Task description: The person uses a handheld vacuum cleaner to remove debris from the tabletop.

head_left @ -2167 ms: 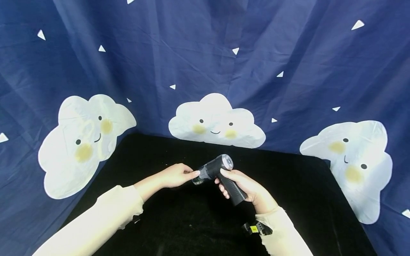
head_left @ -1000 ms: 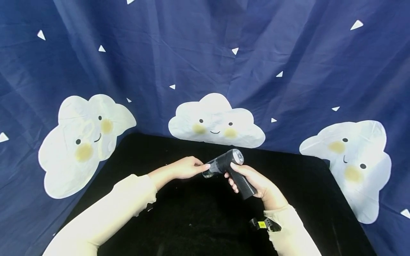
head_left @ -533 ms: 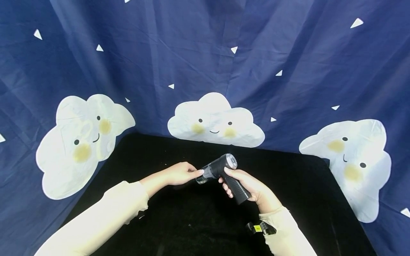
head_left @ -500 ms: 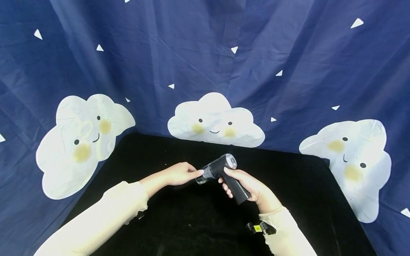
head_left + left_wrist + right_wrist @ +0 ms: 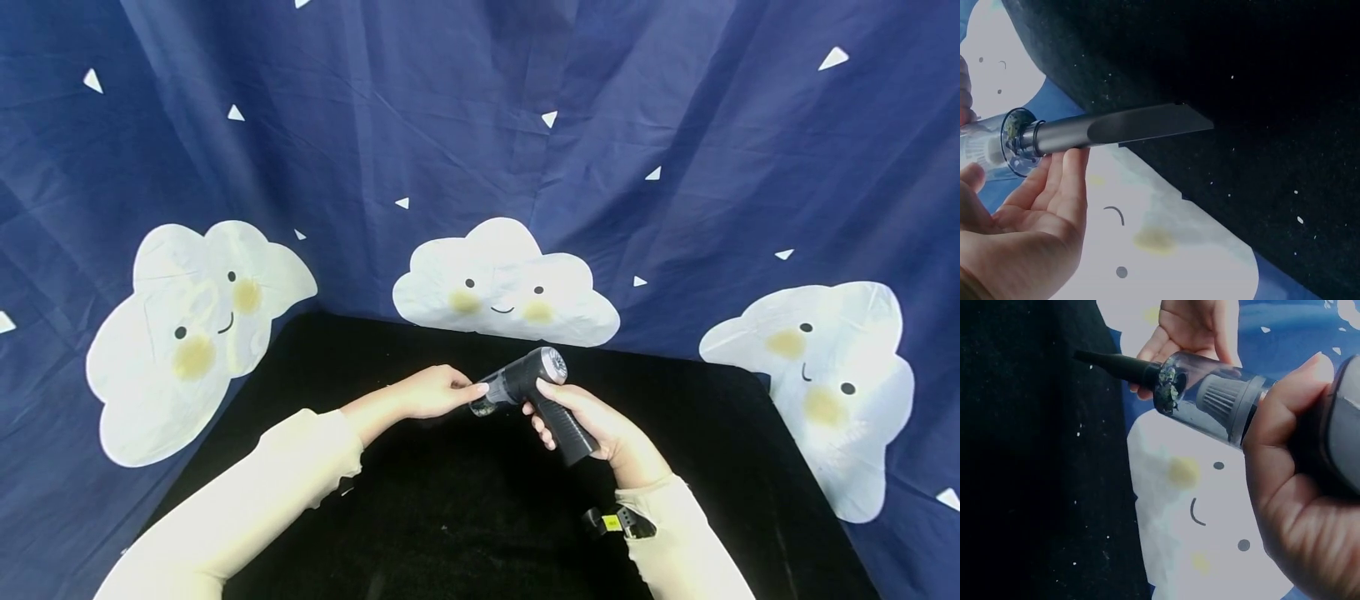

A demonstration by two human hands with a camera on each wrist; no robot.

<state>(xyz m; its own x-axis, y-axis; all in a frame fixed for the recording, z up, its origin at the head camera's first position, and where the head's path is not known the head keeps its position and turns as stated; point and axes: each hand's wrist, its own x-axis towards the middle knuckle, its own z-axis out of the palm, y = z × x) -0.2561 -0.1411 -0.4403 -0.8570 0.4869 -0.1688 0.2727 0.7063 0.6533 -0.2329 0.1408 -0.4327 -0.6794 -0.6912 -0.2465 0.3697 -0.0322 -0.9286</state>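
A black handheld vacuum (image 5: 519,377) with a silver end cap is tilted over the dark cloth. My right hand (image 5: 588,417) grips its ribbed handle, thumb up near the body. My left hand (image 5: 438,392) holds the front end, thumb on the clear dust cup (image 5: 1204,394) and fingers against the nozzle's base. Greenish bits (image 5: 1169,387) lie inside the cup, in front of a pale pleated filter (image 5: 1225,403). From the cup extends a long flat black nozzle (image 5: 1122,128), its slanted tip pointing at the cloth in the left wrist view; the left hand hides it in the head view.
Black cloth (image 5: 450,517) covers the surface, with scattered white specks (image 5: 1300,220) on it. A blue curtain (image 5: 465,100) printed with smiling clouds (image 5: 506,267) surrounds it at the back and sides. A strapped camera (image 5: 611,523) sits at the right wrist.
Both hands and the vacuum shift back and forth together: half a second ago they were nearer and further left; now they are further away and to the right. The hold looks the same.
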